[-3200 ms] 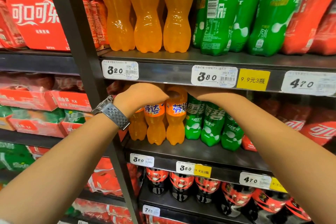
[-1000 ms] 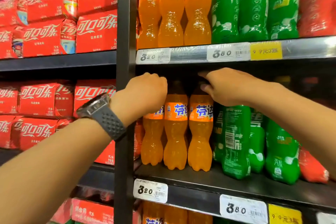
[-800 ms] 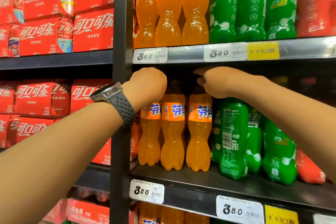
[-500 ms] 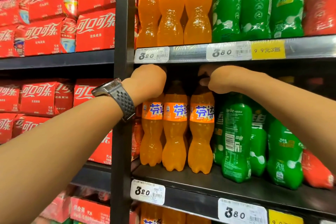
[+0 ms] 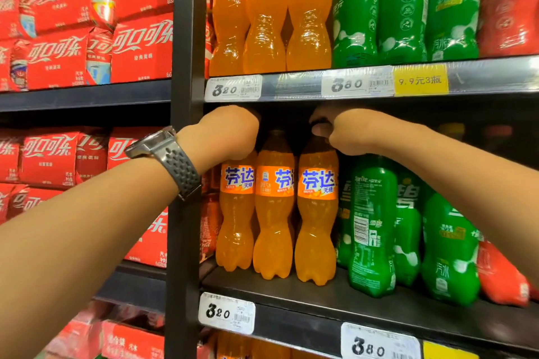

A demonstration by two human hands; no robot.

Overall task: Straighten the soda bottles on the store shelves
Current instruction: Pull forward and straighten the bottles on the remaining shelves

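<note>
Three orange soda bottles stand in a row on the middle shelf (image 5: 408, 312). My left hand (image 5: 221, 137), with a watch on its wrist, is closed over the top of the left orange bottle (image 5: 236, 213). My right hand (image 5: 347, 131) grips the neck of the right orange bottle (image 5: 316, 213). The middle orange bottle (image 5: 274, 213) stands untouched between them, its label turned slightly left. Both caps are hidden by my hands. Green soda bottles (image 5: 372, 227) stand to the right, the front one showing its barcode side.
The upper shelf edge (image 5: 291, 86) sits just above my knuckles and carries orange (image 5: 265, 17) and green bottles (image 5: 405, 6). A black upright post (image 5: 183, 38) separates red cola packs (image 5: 140, 46) on the left. Red bottles (image 5: 495, 274) lean at the far right.
Both hands have stayed on the tops of the outer orange bottles and risen slightly toward the upper shelf. The right orange bottle's label now faces front more squarely.
</note>
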